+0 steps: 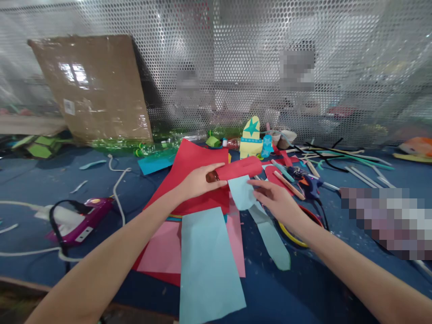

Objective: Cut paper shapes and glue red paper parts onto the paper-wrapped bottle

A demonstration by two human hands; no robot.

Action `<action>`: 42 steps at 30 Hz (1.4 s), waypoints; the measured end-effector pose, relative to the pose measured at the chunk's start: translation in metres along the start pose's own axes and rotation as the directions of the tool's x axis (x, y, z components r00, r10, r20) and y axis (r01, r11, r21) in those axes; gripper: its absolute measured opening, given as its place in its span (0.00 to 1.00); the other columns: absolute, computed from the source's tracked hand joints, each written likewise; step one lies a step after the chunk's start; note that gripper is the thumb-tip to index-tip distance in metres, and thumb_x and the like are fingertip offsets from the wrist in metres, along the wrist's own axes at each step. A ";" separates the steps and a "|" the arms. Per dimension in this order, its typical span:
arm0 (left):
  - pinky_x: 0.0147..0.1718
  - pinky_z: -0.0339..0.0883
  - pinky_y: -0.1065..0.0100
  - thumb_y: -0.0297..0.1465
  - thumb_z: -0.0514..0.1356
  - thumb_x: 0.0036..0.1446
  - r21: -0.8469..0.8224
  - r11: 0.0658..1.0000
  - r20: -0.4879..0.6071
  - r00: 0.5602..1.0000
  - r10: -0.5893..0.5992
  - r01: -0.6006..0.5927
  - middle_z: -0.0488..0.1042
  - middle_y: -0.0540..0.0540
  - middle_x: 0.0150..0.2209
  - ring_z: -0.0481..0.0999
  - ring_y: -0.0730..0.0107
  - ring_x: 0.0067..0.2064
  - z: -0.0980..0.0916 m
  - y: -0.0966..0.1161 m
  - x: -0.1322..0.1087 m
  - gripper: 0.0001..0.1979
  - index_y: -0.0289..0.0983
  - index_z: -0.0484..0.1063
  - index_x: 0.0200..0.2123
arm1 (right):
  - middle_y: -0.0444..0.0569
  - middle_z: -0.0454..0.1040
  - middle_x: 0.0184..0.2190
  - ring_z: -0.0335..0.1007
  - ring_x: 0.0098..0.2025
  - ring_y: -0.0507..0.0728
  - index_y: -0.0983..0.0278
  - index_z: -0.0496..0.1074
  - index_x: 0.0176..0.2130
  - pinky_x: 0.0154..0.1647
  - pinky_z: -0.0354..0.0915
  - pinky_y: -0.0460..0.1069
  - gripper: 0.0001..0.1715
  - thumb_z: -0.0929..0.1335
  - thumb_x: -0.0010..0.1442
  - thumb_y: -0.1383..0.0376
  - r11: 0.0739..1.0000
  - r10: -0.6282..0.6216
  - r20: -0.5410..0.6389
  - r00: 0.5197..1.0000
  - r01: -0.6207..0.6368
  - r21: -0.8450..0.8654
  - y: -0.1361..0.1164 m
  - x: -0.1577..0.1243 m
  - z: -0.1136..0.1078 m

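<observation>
Wrapping looks done: the roll (241,167) is covered in red paper along its whole length, with only a dark end showing at my left hand (199,182), which is clamped round that end. It is held up just above the red sheet (189,166) on the table (33,180). A small pale blue piece (241,192) hangs from its underside. My right hand (273,198) has its fingertips at that piece's right edge; whether they pinch it or only touch it I cannot tell, nor whether the piece is stuck on yet. I judge that fixing it is what is left. The roll's long axis runs left to right across my view, its right end tilted a little up and away, toward the paper rocket (251,137).
</observation>
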State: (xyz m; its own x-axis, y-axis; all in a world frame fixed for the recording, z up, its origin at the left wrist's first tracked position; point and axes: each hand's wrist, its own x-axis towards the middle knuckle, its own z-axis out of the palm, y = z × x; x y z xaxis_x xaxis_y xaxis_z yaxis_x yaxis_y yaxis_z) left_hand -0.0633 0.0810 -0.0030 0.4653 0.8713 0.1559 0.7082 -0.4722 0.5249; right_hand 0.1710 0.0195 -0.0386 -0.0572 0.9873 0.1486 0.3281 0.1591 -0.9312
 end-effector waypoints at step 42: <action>0.37 0.62 0.70 0.31 0.67 0.43 0.025 0.959 0.680 0.708 0.190 -0.281 0.66 0.48 0.44 0.69 0.61 0.44 -0.003 0.048 -0.031 0.16 0.41 0.71 0.38 | 0.49 0.81 0.32 0.77 0.33 0.59 0.62 0.80 0.30 0.42 0.70 0.56 0.13 0.69 0.48 0.75 0.977 -0.006 -0.025 1.000 0.000 -0.213 0.034 0.033 -0.063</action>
State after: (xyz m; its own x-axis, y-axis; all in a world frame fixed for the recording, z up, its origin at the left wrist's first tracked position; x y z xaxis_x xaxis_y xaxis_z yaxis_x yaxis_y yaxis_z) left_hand -0.0449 0.0320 0.0197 0.8249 0.4364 -0.3593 0.5620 -0.7014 0.4384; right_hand 0.2400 0.0580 -0.0439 -0.0354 0.9861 0.1623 0.5215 0.1567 -0.8388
